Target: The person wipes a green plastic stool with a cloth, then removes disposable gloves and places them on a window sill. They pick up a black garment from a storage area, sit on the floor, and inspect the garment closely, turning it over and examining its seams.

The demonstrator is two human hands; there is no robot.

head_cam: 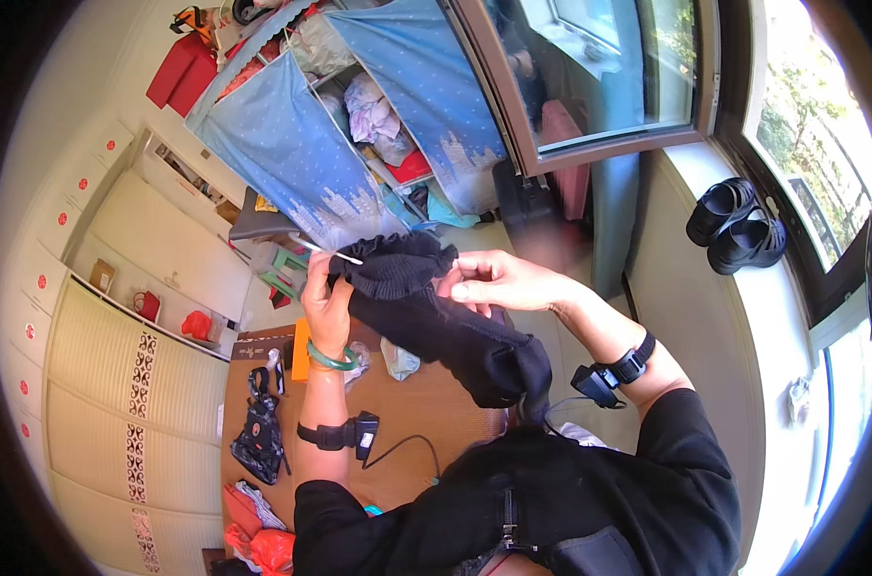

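Note:
A black ribbed-knit garment (436,327) hangs in front of my chest, its gathered edge bunched at the top. My left hand (326,299), with a green bangle on the wrist, grips the left end of that edge. A slim white rod (335,253) lies across the fingers of this hand, its rounded tip against the black knit; its exact kind is unclear. On the other side, my right hand (504,281) pinches the garment's right edge between thumb and fingertips. The lower part of the garment drapes toward my body.
Below is a bed with a brown mat (400,432), bearing a dark patterned bag (259,432), an orange box (301,349) and a red plastic bag (270,551). A blue-curtained wardrobe (285,144) stands ahead. An open window sash (623,147) juts in; black shoes (746,237) sit on the sill.

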